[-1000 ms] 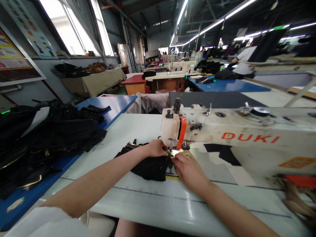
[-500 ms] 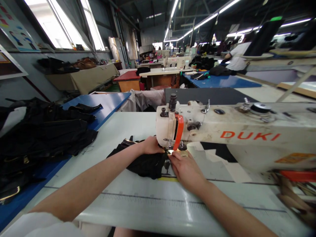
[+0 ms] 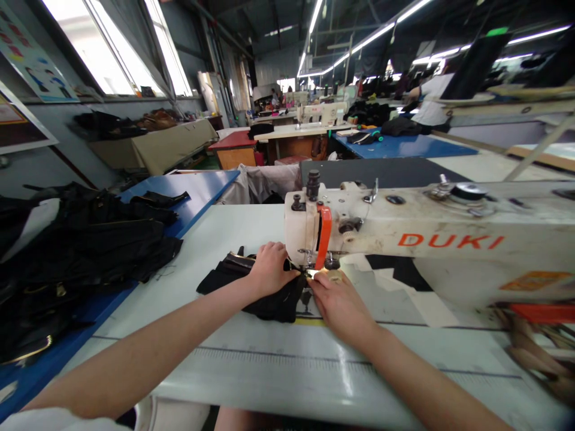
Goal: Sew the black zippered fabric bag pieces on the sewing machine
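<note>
A black cloth piece [image 3: 274, 303] with a gold zip lies on the pale sewing table [image 3: 242, 371], its right edge under the needle area of the white sewing machine [image 3: 449, 230]. My left hand [image 3: 271, 270] is closed on the cloth just left of the needle, thumb pointing at the presser foot. On the right of the foot, my right hand [image 3: 336, 299] has its fingers pressed together at the cloth's edge. The fingertips of both hands nearly meet there, and the machine head partly hides the spot.
Black garments with zips [image 3: 90, 239] are heaped on a blue table [image 3: 202, 188] at the left. Pale paper pieces [image 3: 431, 305] lie under the machine arm. Farther back, a person in a white top [image 3: 433, 99] is at the right.
My left hand has risen slightly, with its knuckles more arched over the cloth. My right hand has barely moved. The view has shifted a little.
</note>
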The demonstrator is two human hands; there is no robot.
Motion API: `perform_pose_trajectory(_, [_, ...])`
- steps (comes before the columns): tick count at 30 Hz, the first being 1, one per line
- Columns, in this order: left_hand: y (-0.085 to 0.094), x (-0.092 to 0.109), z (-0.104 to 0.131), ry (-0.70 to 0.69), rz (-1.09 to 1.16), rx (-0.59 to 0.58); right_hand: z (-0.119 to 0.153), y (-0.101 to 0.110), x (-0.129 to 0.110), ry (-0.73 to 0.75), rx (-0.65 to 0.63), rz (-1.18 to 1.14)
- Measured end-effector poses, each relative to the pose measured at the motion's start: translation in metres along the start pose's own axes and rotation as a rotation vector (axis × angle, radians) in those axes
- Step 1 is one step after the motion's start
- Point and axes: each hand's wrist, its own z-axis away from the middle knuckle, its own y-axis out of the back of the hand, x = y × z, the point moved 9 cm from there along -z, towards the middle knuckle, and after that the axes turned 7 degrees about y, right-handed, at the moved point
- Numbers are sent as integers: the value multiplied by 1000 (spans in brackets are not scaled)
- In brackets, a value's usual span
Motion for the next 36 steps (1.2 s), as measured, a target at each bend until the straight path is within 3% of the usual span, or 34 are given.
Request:
perform_pose_trajectory(2, [8, 5, 9, -30, -51, 80, 0, 2, -1, 5, 12, 5])
perform_pose_trajectory(6, [0, 20, 22, -210, -56, -26, 1, 3, -2, 11, 9, 18])
perform_pose_trajectory(10, [-2, 40, 38, -483, -178, -23, 2, 2, -2, 10, 11, 40])
perform_pose_trajectory(14, [-11, 45, 49, -615, -314, -90, 2, 1, -2, 10, 9, 37])
perform_pose_trajectory(26, [-16, 44, 53, -638, -358, -66, 1, 2, -2, 9, -9, 34])
perform_pose_trajectory(31, [-14, 50, 63, -768, -373, 47, 0, 2, -2, 10, -22, 51])
perform_pose_trajectory(36, [-21, 49, 69, -840, -334, 76, 1, 1, -2, 14, -26, 61])
